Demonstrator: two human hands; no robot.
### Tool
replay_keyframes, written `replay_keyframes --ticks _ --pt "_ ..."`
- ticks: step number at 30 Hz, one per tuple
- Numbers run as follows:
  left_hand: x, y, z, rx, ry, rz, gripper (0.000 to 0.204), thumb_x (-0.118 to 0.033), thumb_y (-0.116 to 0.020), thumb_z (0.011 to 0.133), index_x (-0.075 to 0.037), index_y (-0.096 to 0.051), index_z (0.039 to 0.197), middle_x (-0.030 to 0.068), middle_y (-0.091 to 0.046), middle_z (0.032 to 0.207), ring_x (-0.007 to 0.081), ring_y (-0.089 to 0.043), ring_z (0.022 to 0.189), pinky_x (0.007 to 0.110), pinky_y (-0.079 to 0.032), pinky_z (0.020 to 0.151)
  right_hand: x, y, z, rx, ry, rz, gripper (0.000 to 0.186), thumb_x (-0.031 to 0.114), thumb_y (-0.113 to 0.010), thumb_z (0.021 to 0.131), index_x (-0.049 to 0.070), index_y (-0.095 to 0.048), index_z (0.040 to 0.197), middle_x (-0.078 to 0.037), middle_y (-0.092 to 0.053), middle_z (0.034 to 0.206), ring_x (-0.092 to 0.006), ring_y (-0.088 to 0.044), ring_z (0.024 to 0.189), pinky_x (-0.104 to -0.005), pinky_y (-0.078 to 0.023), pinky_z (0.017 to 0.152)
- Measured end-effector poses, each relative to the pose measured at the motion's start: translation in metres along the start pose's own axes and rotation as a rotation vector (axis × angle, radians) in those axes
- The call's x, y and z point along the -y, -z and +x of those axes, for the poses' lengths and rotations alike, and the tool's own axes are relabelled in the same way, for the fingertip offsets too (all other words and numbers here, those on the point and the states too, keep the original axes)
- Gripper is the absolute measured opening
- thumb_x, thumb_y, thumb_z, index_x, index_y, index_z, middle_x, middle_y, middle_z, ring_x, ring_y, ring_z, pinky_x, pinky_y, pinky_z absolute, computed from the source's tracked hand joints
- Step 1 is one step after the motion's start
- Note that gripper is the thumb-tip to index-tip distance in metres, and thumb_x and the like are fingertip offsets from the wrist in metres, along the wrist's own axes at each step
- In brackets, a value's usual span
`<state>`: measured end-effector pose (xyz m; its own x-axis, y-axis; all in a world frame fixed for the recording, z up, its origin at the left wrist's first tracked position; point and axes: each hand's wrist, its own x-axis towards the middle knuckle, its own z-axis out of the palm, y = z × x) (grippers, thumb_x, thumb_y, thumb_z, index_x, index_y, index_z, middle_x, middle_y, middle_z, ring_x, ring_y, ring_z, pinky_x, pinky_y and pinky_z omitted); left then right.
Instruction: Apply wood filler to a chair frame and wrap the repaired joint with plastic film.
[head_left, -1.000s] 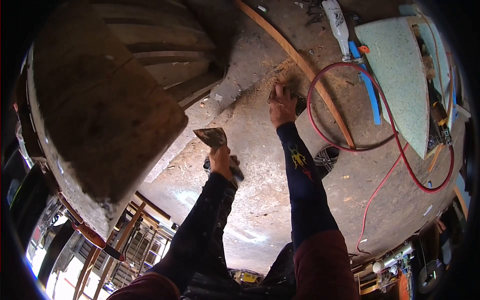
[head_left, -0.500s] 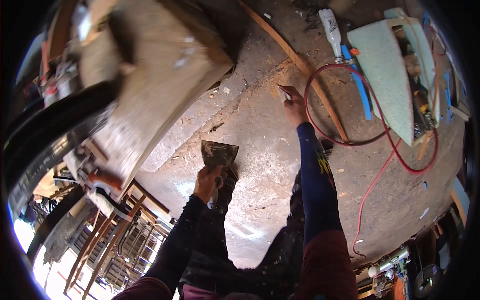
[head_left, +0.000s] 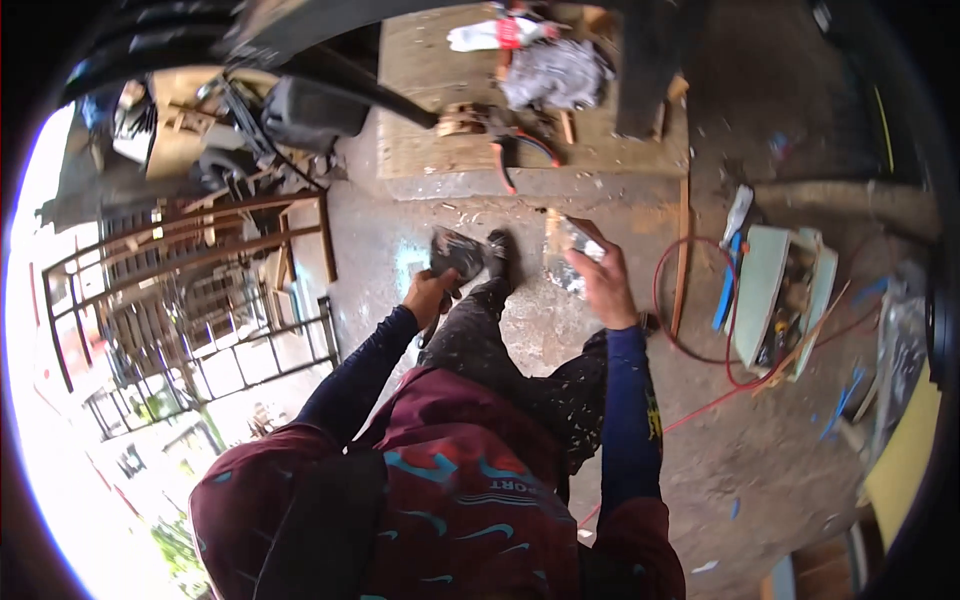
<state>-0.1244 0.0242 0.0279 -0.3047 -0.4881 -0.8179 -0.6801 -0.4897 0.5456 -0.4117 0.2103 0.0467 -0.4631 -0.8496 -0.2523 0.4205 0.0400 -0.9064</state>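
My left hand [head_left: 428, 296] is wrapped round the handle of a broad putty knife [head_left: 456, 257], whose dark, smeared blade points forward above my left shoe. Farther right, my right hand [head_left: 610, 290] grips a flat, shiny, roughly rectangular plate [head_left: 560, 245] with a brownish edge; what kind it is I cannot make out. Both hands are held apart over the concrete floor. Ahead of them, a wooden tabletop [head_left: 430, 85] carries orange-and-black pliers [head_left: 522, 148], a crumpled grey cloth [head_left: 553, 75] and a white bottle [head_left: 478, 36].
A red hose [head_left: 657, 290] loops on the floor to the right, around a wooden strip [head_left: 683, 270] and beside a pale green open box [head_left: 768, 290] holding tools. Metal frames [head_left: 320, 350] stand on the left. A dark beam [head_left: 350, 85] crosses above the tabletop.
My view has swung left, bringing the tabletop straight ahead. The plate in my right hand now shows its broad face, and my right hand is nearer the putty knife. Both grips persist.
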Motion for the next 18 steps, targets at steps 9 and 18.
replay_keyframes --ticks 9,18 --pt "-0.019 0.108 0.061 -0.285 -0.154 -0.566 0.027 -0.029 -0.058 0.101 -0.002 -0.062 0.101 0.0123 -0.067 0.081 0.0168 -0.054 0.053 0.031 -0.044 0.048 -0.039 -0.186 0.13 -0.134 0.212 -1.172 0.04 0.0 -0.058 0.079 0.0 -0.062 0.119 -0.018 -0.054 0.119 -0.0396 -0.054 0.11 -0.0534 -0.05 0.083" --pt "-0.008 0.125 0.081 -0.05 -0.106 -0.313 0.024 -0.02 -0.064 0.095 0.002 -0.058 0.104 0.0102 -0.068 0.073 0.0175 -0.063 0.053 0.031 -0.049 0.045 -0.071 -0.249 0.175 -0.259 -0.182 -1.685 0.027 0.018 -0.058 0.089 0.0 -0.07 0.106 -0.016 -0.05 0.128 -0.0385 -0.044 0.126 -0.0603 -0.05 0.079"
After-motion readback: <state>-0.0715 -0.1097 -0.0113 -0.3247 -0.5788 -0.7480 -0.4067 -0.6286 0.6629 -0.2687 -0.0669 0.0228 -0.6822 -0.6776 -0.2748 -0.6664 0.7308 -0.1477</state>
